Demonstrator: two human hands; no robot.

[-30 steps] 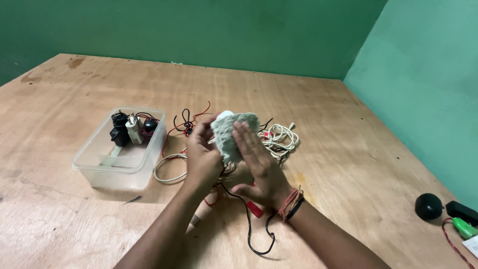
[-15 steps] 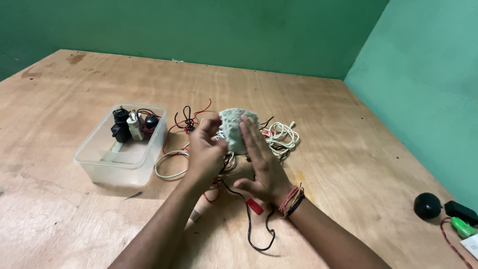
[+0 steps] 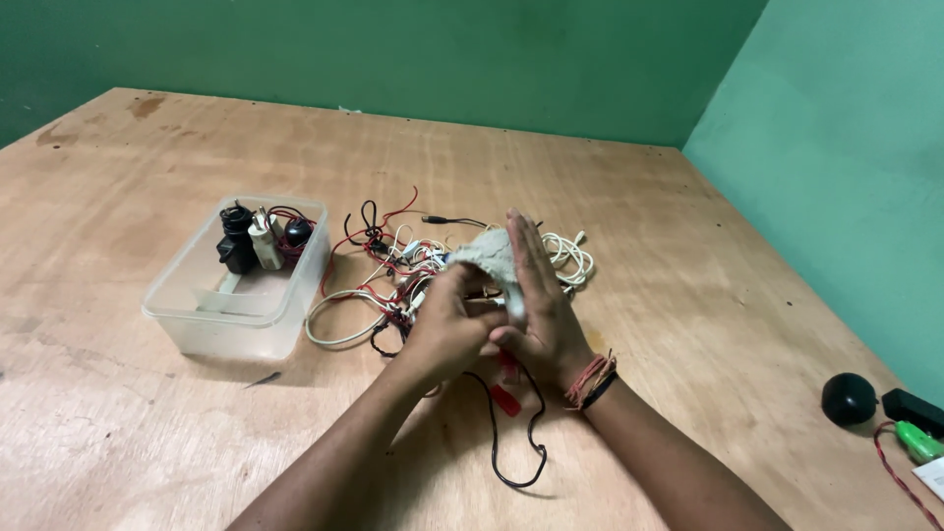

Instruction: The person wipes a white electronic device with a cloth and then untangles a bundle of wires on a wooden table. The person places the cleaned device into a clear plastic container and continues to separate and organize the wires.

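Mid-frame, above tangled wires (image 3: 393,285), both hands are lowering the pale crumpled cloth (image 3: 489,258), left hand (image 3: 447,329) pinching it against the flat-open right hand (image 3: 539,315).

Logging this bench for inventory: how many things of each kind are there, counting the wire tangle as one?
Cloth, between left hand and right hand: 1
Plastic tub: 1
Wire tangle: 1
Black ball: 1
Black box: 1
Green gadget: 1
Total: 6
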